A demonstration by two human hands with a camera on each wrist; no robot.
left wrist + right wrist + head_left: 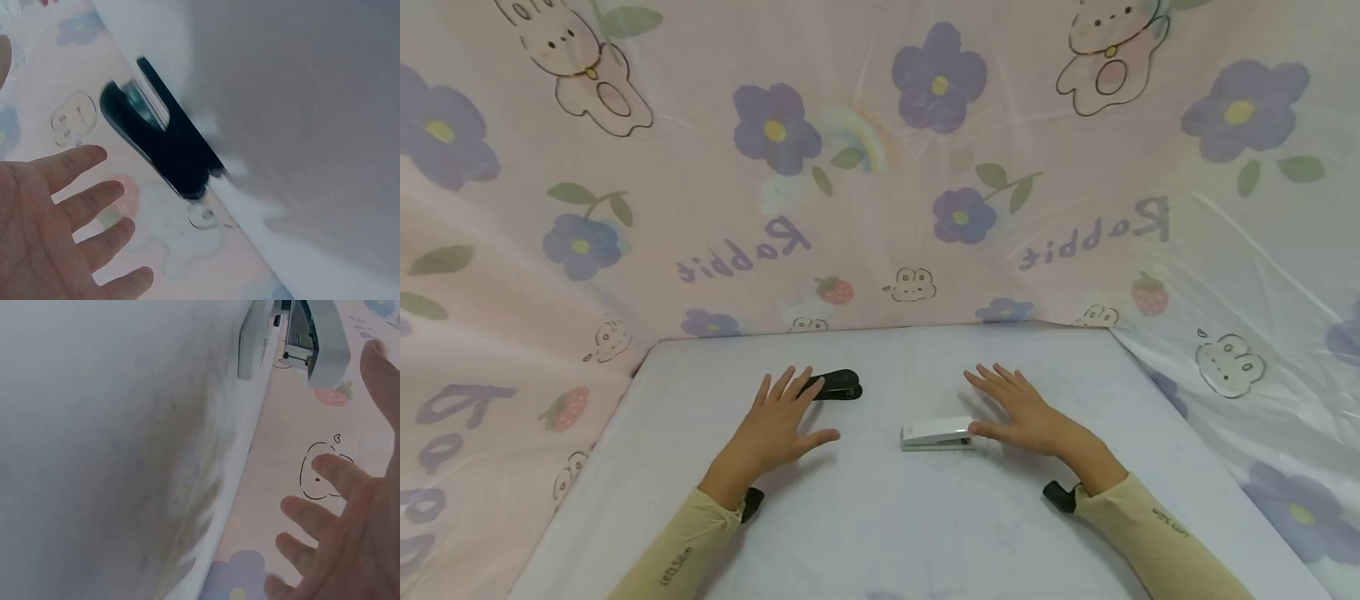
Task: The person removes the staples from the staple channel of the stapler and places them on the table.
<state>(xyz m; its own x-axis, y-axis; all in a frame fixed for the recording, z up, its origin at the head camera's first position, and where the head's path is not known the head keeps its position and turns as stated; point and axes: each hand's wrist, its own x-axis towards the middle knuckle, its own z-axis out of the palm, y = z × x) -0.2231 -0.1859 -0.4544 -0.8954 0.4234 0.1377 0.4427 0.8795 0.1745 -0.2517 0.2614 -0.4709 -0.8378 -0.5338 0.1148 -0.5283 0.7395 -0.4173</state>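
Spreading its fingers, the left hand (773, 432) is partly hiding a black stapler (841, 385) in head view; the right hand (1024, 419), likewise splayed, is slightly overlapping a white stapler (936, 434).

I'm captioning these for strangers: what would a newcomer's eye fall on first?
Probably the backdrop, printed with big purple flowers, rising behind the white table. Then, over that table, the spread left hand near a black stapler, and the spread right hand near a white stapler, which lies a little closer in.
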